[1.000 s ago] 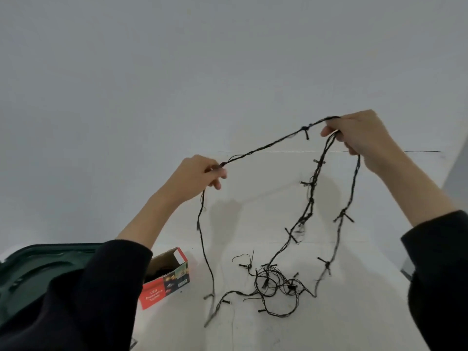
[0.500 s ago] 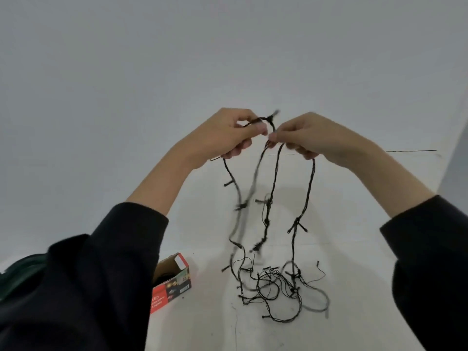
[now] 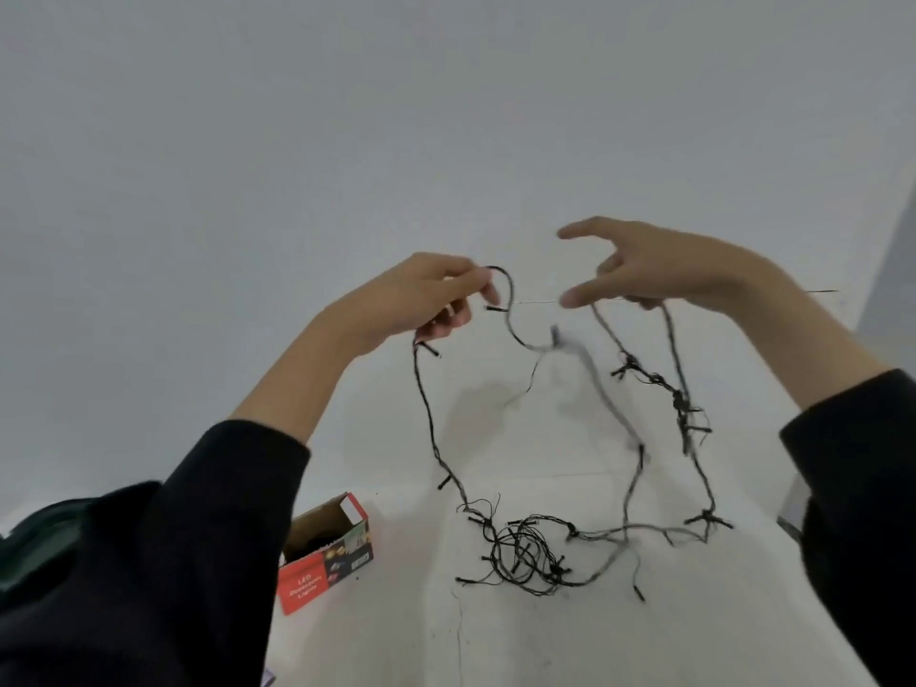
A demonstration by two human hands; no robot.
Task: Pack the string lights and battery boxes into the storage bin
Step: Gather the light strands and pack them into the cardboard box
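Hanging from two raised hands, the string lights are a thin dark wire studded with small stubby bulbs on short side stems. Its lower length lies in a loose tangle of loops on the white table, and several strands rise from there, one blurred. The left hand pinches the wire between thumb and curled fingers, with a small loop arching just beyond the fingertips. The right hand has forefinger and thumb spread apart, while two strands hang from its curled lower fingers. Both arms wear soft black sleeves.

Left of the tangle, a red cardboard box lies on its side with a flap open; something dark sits inside, but I cannot tell what. At the far left, a dark green bin is mostly hidden behind the left sleeve.
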